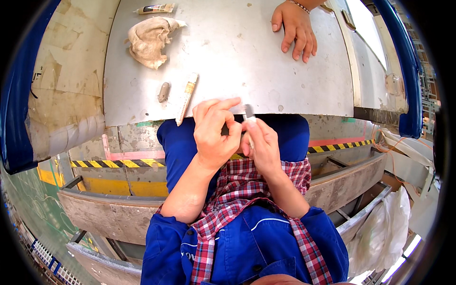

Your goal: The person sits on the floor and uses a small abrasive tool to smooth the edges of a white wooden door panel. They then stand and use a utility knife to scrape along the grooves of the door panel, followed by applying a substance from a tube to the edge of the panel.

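Observation:
My left hand (214,130) and my right hand (261,145) meet just below the near edge of a grey metal table (237,57). Between their fingertips they pinch a small dark part with a pale end (248,113); what it is stays unclear. Both hands are curled tight around it. On the table just left of my hands lies a long thin tube (186,97) with a yellow band, and a small grey lump (164,91) sits beside it.
Another person's hand (295,29) rests flat on the table's far right. A crumpled beige rag (149,40) and a second tube (154,8) lie at the far left. Yellow-black hazard tape (116,163) marks the floor below. A blue frame (19,95) borders the left.

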Demonstrator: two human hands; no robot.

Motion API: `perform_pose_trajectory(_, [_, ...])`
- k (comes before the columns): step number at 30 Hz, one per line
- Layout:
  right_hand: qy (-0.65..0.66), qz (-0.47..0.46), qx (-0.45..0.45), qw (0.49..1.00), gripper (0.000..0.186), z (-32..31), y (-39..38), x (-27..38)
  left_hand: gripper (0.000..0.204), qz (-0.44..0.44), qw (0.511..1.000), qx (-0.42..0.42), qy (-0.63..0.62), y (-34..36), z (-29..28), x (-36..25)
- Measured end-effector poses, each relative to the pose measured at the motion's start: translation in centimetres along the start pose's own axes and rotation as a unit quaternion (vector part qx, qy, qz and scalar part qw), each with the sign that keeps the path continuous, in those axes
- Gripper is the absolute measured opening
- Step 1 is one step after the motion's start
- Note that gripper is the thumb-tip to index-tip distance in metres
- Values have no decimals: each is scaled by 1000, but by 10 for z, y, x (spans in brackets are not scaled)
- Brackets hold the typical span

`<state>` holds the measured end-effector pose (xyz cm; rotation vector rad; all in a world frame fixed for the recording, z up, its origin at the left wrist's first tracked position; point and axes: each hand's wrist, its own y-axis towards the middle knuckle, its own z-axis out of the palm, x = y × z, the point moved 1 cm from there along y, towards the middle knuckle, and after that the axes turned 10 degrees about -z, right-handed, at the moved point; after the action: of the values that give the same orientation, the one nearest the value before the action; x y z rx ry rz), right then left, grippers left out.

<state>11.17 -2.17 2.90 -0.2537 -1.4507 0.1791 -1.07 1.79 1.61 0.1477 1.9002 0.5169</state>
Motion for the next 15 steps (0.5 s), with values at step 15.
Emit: perform_pose_trajectory(15, [-516,-238,-69,820,12,-5,-4,10,22,29,997,50,55,0,5,-7])
